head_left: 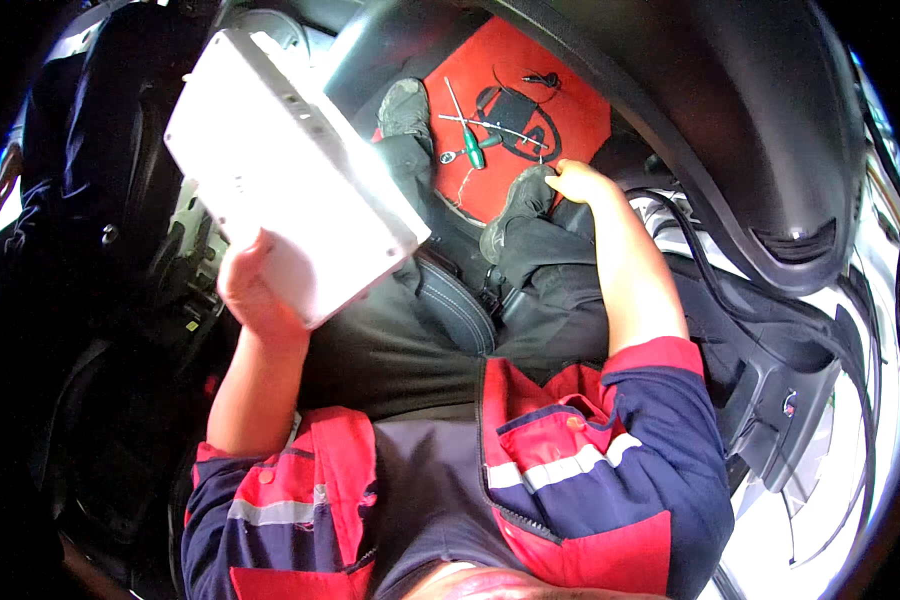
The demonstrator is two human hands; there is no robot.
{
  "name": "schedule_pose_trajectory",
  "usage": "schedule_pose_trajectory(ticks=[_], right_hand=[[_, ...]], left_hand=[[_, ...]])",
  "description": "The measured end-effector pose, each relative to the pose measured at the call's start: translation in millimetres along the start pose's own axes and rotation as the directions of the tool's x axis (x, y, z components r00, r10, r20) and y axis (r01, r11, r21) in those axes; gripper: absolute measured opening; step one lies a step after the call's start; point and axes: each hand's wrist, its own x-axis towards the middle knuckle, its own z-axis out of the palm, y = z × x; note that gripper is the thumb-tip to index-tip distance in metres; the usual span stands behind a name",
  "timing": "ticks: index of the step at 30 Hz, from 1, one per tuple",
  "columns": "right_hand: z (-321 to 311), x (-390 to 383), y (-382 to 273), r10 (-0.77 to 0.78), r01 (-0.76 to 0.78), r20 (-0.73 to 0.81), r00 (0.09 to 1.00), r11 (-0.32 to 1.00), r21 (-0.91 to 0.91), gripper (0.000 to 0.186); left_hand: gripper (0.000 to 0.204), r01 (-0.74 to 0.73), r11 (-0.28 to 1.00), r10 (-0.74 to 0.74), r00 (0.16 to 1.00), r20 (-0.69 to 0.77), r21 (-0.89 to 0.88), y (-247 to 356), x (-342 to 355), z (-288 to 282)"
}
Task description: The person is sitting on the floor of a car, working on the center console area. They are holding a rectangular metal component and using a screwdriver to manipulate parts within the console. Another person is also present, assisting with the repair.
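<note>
Thumb on top, the left hand (258, 285) clamps its fingers on the white rectangular casing (290, 170) near one end, seemingly steadying its tilt; the right hand (582, 184) is beside the right shoe (520, 207), finger spread unclear.

On the flat red floor mat (582, 95), a large black emblem (515, 107) with a curved outline and a letter-like shape is printed, partly covered. On the white, rectangular, hard-surfaced casing (300, 175), no lettering can be read.
</note>
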Motion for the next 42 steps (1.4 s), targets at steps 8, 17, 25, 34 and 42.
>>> schedule_pose_trajectory(ticks=[8,17,25,34,42], right_hand=[[40,81,31,0.138,-0.093,0.315,0.939,0.984,-0.155,0.05],[-13,30,-21,0.086,-0.091,0.147,0.985,0.996,0.023,0.048],[104,78,-28,0.085,-0.1,0.089,0.992,0.978,0.182,0.047],[112,52,-84,0.187,-0.205,0.092,0.978,0.943,0.261,0.05],[132,86,31,0.737,-0.737,0.003,0.675,0.675,0.031,0.036]], left_hand=[[0.049,0.005,0.993,-0.029,0.979,-0.202,-0.117,-12,19,26],[0.063,-0.152,0.982,0.152,0.988,-0.006,-0.108,-20,84,40],[0.073,-0.085,0.996,0.082,0.974,-0.213,-0.004,-29,74,52],[0.076,-0.06,0.997,0.069,0.966,-0.248,0.047,-34,52,92],[0.08,-0.004,1.0,0.0,0.931,-0.364,-0.012,-41,57,107]])
